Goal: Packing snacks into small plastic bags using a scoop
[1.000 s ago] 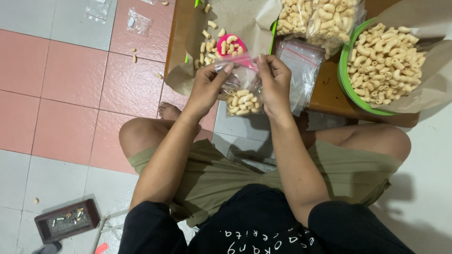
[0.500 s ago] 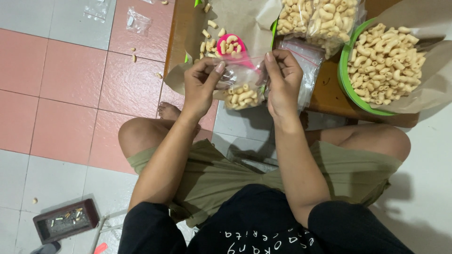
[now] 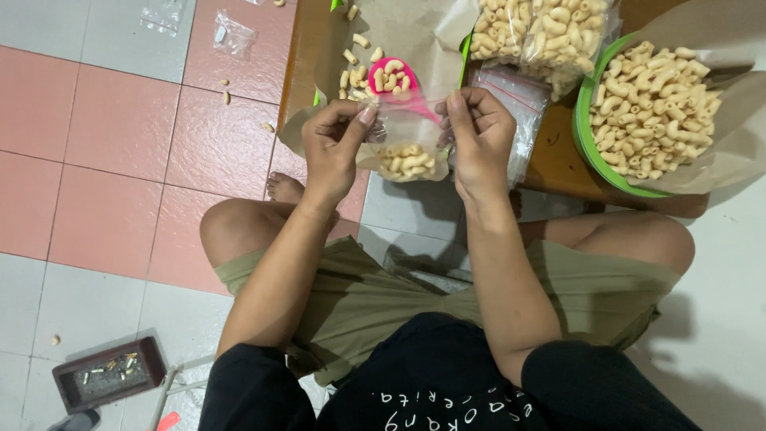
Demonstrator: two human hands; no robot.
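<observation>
While my left hand [image 3: 333,148] and right hand [image 3: 477,142] pinch the small clear bag [image 3: 405,148] of macaroni, their fingers hide its top corners.

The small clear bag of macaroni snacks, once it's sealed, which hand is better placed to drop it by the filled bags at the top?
Probably the right hand. It pinches the small clear bag on the side nearer the filled bags, while the left hand holds the far side.
</observation>
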